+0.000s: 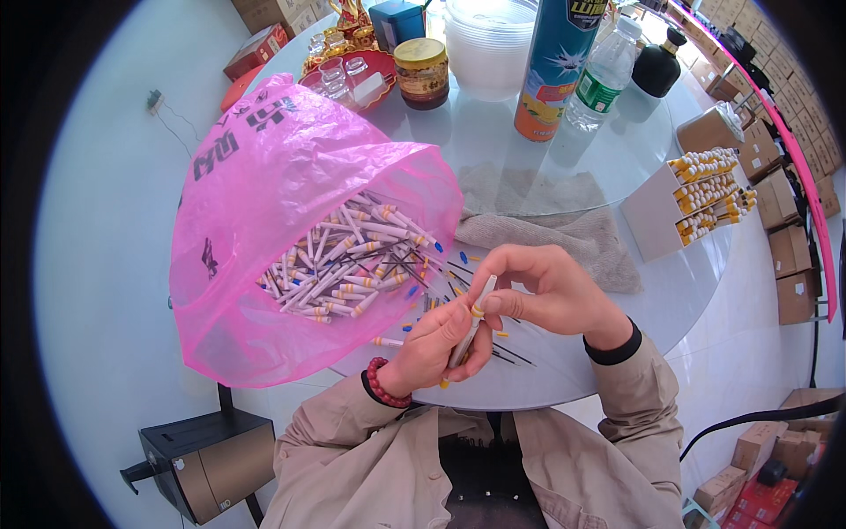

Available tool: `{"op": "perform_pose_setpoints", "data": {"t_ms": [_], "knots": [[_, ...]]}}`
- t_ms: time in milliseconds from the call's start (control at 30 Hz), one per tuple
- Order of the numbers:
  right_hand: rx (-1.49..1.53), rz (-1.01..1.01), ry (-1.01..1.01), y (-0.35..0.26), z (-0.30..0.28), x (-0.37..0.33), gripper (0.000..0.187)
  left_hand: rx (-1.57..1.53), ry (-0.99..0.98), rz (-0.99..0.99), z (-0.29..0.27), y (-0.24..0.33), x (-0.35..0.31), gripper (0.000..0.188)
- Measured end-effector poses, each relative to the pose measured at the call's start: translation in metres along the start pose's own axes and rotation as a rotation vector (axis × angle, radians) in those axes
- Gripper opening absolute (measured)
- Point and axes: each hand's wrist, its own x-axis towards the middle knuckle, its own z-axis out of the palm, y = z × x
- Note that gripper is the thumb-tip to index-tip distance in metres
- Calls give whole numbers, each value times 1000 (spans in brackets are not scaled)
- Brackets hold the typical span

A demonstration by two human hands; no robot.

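Observation:
My left hand (425, 347), with a red bead bracelet at its wrist, is wrapped round the barrel of a white pen (466, 340) near the table's front edge. The pen stands tilted, and a yellow band circles it below its tapered white end. My right hand (548, 286) pinches that upper end between thumb and fingers. Under and around both hands lie thin black refills (511, 355) and small blue and yellow plugs (463, 257). Left of my hands, a pink plastic bag (264, 176) lies on its side, its mouth spilling white pen barrels (352, 286) with yellow bands.
Behind my hands lies a crumpled grey towel (551, 229). A white box (652, 212) of yellow-and-white pens stands at the right. Farther back are a spray can (553, 75), a water bottle (603, 75), a jar (421, 75), stacked plastic tubs (489, 48) and a red tray (377, 66).

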Motion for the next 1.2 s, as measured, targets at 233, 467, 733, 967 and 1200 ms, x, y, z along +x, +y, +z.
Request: {"op": "perform_pose_setpoints", "data": {"t_ms": [233,467,733,967,1200], "knots": [[59,-14,20,11,0,4,15,-46,17,-25,1,0,2,43],[85,65,127,19,6,6,25,-3,93,-41,7,4,4,42],[138,84,76,21,7,7,18,-122,25,-36,1,1,2,44],[62,79,-2,18,3,9,12,-171,30,-65,3,4,2,40],[276,56,85,15,6,7,12,-207,4,-35,1,3,3,40]]}}
